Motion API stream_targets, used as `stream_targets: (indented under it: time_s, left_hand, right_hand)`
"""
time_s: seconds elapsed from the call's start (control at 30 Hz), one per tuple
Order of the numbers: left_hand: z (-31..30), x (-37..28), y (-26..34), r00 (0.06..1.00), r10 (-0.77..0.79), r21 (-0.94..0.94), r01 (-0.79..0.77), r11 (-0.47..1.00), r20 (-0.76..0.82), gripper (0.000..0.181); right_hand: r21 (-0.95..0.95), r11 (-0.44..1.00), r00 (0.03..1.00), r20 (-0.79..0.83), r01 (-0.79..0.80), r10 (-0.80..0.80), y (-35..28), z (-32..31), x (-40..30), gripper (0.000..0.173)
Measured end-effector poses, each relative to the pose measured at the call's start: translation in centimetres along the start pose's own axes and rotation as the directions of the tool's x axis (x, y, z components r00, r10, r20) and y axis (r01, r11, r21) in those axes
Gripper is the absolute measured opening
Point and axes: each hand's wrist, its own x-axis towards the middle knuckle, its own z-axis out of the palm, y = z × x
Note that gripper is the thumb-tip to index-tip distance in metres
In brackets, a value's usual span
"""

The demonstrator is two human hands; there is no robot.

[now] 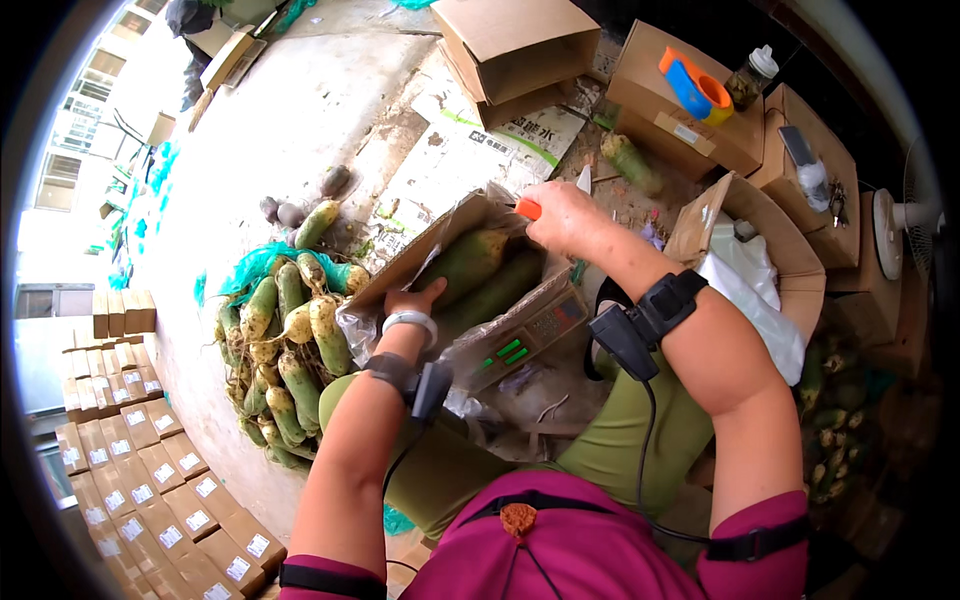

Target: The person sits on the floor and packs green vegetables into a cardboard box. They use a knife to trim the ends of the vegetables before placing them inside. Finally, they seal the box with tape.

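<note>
A lined cardboard box holds large green radishes between my knees. My left hand reaches inside its near left end. The thumb lies against a radish, while the other fingers are hidden. Over the box's far right end, my right hand is closed around a knife with an orange handle. What looks like its pale blade shows beyond the knuckles. Clear plastic film sticks out at the box's left corner.
Left of the box lies a heap of radishes in green netting. Stacked labelled cartons stand farther left. On the right, an open carton holds white plastic bags. An orange and blue tape dispenser sits on another carton.
</note>
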Motion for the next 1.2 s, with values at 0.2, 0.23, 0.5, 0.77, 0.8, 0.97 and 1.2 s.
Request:
stream_targets:
  time_s: [0.2,0.23,0.5,0.77,0.8,0.97,1.2]
  left_hand:
    - [-2.2,-2.5,3.7,0.978,0.174,0.361,-0.203,0.91,0.112,0.082]
    - [-3.4,-3.6,5.0,0.971,0.107,0.371,-0.181,0.911,0.212,0.078]
    - [-10.3,-9.8,4.7,0.819,0.572,-0.335,-0.527,0.781,0.045,0.029]
    - [-13.4,-8.4,-2.6,0.821,0.196,-0.65,-0.55,0.524,-0.536,0.022]
    - [-13.7,-8.2,-3.0,0.83,0.145,-0.687,-0.533,0.495,-0.539,0.021]
    - [-14.5,-7.8,-4.3,0.87,-0.017,-0.778,-0.433,0.455,-0.493,0.021]
    - [-13.3,-4.6,-4.7,0.959,0.058,-0.815,-0.266,0.515,-0.277,0.038]
  right_hand:
    - [-0.012,0.997,0.995,-0.049,0.081,-0.082,2.1,0.5,1.7,0.027]
    - [-0.022,0.999,0.999,0.026,0.029,-0.029,1.4,-0.6,1.2,0.029]
    - [0.486,0.869,0.984,-0.177,0.096,-0.009,2.7,-7.9,-3.5,0.033]
    - [0.634,0.771,0.964,-0.162,-0.06,0.209,6.8,-11.9,-11.4,0.034]
    - [0.658,0.75,0.961,-0.158,-0.071,0.229,8.4,-11.0,-12.2,0.034]
    - [0.674,0.702,0.921,-0.081,-0.231,0.381,18.3,-0.8,-16.0,0.024]
    - [0.62,0.623,0.781,-0.024,-0.478,0.623,35.0,19.8,-20.7,0.034]
